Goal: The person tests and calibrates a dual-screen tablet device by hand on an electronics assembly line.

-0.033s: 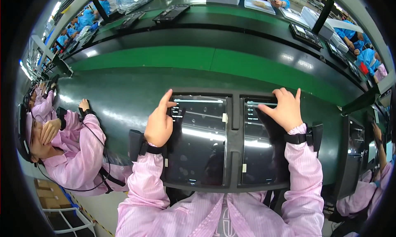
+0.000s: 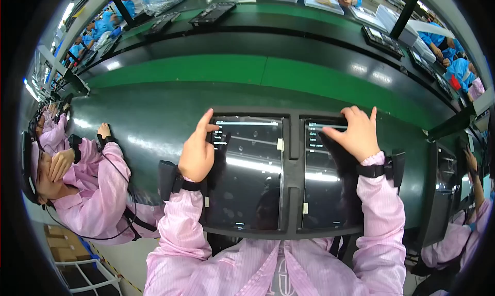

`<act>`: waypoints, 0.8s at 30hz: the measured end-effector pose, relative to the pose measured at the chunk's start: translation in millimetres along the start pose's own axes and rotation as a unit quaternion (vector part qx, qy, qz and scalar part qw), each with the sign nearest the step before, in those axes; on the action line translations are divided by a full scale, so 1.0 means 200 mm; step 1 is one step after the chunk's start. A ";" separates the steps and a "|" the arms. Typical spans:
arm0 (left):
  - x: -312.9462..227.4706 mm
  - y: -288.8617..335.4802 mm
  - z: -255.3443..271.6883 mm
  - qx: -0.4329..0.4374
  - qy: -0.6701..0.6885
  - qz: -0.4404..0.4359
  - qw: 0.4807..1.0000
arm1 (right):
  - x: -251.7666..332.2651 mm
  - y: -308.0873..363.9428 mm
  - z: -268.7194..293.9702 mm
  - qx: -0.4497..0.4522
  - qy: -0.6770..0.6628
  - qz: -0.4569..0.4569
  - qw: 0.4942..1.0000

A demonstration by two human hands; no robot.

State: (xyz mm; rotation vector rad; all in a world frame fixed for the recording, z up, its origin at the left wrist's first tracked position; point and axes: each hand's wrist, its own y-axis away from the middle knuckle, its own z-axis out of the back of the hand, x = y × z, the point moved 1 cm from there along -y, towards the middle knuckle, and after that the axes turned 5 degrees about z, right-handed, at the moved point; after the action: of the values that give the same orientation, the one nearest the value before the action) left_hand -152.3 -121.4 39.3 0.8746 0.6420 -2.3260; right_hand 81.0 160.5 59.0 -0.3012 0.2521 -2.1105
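Observation:
Two dark-screened tablets lie side by side in a black two-bay tray [image 2: 293, 172]. Each screen shows a short list of text lines at its upper left. My left hand [image 2: 197, 154] is open at the upper left corner of the left tablet [image 2: 245, 193]; its index finger reaches to the tray rim and its thumb lies over the screen's edge. Fingers spread, my right hand [image 2: 361, 133] is over the upper right of the right tablet [image 2: 325, 198], with the thumb stretched across the screen near the text lines. Whether the thumbs touch the glass I cannot tell.
The tray stands on a dark green workbench [image 2: 139, 115]. At the right a black tray [image 2: 438, 193] stands tilted. A person in pink [image 2: 87, 188] sits at my left. Beyond a green strip, a black line [image 2: 309, 48] carries device parts [image 2: 214, 13]; people in blue work there.

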 end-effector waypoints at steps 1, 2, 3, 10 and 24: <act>0.00 0.00 0.01 -0.003 -0.001 -0.005 1.000 | 0.00 -0.01 0.00 -0.012 -0.007 0.001 1.000; -0.03 -0.01 0.02 0.002 0.006 0.004 1.000 | -0.02 -0.01 -0.01 -0.013 -0.026 -0.017 0.999; -0.03 0.01 0.02 0.004 -0.011 0.007 1.000 | -0.02 0.01 -0.02 -0.006 -0.039 -0.022 0.999; -0.01 0.01 -0.01 -0.020 -0.028 0.016 0.999 | -0.06 0.02 -0.07 0.035 -0.052 -0.020 0.998; 0.01 -0.01 -0.03 -0.070 -0.041 -0.007 0.997 | -0.03 -0.02 -0.06 0.060 -0.054 -0.040 0.996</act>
State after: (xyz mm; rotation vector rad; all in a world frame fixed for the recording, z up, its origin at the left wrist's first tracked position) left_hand -152.4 -116.2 34.1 0.7101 0.7674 -2.2860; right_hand 77.7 168.4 48.7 -0.3572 0.0514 -2.1695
